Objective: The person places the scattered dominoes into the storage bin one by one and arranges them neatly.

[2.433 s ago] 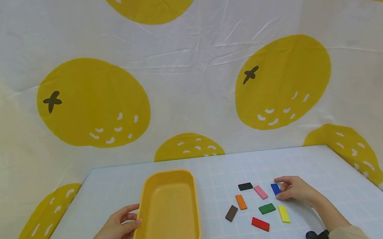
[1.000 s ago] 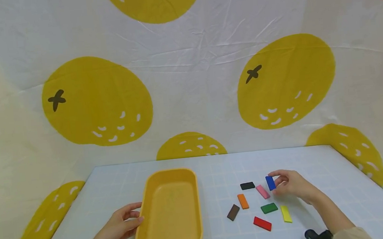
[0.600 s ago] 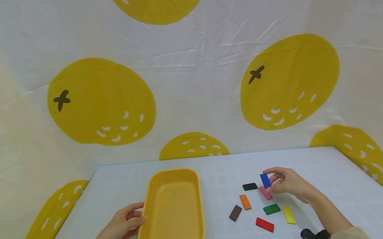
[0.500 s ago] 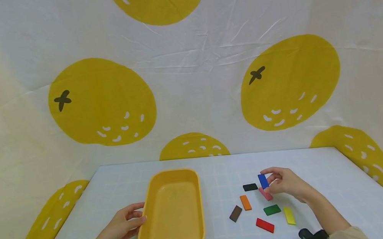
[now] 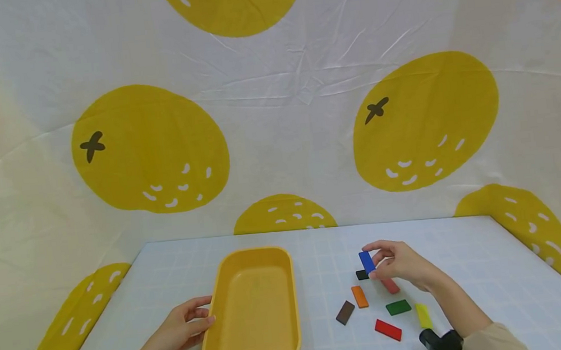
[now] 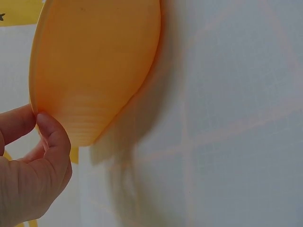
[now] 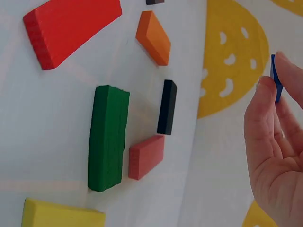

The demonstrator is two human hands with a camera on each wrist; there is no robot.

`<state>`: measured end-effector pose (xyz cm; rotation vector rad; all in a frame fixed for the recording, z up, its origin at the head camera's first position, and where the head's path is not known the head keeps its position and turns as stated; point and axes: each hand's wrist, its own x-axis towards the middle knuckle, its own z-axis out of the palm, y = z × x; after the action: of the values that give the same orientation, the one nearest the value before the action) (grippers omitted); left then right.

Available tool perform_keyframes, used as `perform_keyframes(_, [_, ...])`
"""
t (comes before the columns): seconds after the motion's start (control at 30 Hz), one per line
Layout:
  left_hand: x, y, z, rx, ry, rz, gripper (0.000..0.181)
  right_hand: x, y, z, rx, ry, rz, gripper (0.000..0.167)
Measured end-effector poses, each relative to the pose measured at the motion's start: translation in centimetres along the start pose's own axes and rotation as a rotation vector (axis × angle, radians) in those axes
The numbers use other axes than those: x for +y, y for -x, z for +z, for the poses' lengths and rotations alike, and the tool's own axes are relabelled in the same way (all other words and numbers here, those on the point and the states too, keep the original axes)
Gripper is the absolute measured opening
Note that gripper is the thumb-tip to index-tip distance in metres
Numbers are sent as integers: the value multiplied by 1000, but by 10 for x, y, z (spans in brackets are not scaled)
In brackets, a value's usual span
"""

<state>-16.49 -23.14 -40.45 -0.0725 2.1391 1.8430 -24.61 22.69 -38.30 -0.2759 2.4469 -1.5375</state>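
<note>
In the head view my right hand (image 5: 404,263) pinches a blue rectangular block (image 5: 367,262) between thumb and fingertips, raised above the table and partly covering the black block (image 5: 361,275). The right wrist view shows that blue block (image 7: 277,85) nearly edge-on in my right hand (image 7: 274,137). My left hand (image 5: 181,328) holds the left rim of a yellow rounded tray (image 5: 295,309) with nothing in it. In the left wrist view, thumb and forefinger of my left hand (image 6: 40,170) pinch the tray's edge (image 6: 32,80).
Loose on the white table (image 5: 318,250) right of the tray lie brown (image 5: 345,313), orange (image 5: 360,297), pink (image 5: 390,286), green (image 5: 398,307), red (image 5: 388,329) and yellow (image 5: 424,316) blocks. A patterned cloth (image 5: 287,140) hangs behind.
The blue block, first lying on the table beside my right hand, has been lifted and carried left over the pink and black blocks. My left hand keeps its grip on the tray.
</note>
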Motion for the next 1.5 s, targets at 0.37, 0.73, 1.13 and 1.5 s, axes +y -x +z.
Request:
perform_keyframes(0.37, [0,1,-1,-13,-1,18,66,-17,-12,16,-69,-45,-63,55])
perform_keyframes(0.73, [0,-1,-1,-35,8,18,66,-34,-22,33,-121,-43,-116,52])
perform_keyframes(1.13, [7,-3,-7,-72,23,14,75,-55,-36,62,-140,-59,-123,50])
perform_keyframes(1.5, [11,-7,-6,-17,-15,-27,71,-74,-47,88,-186,-73,-173,51])
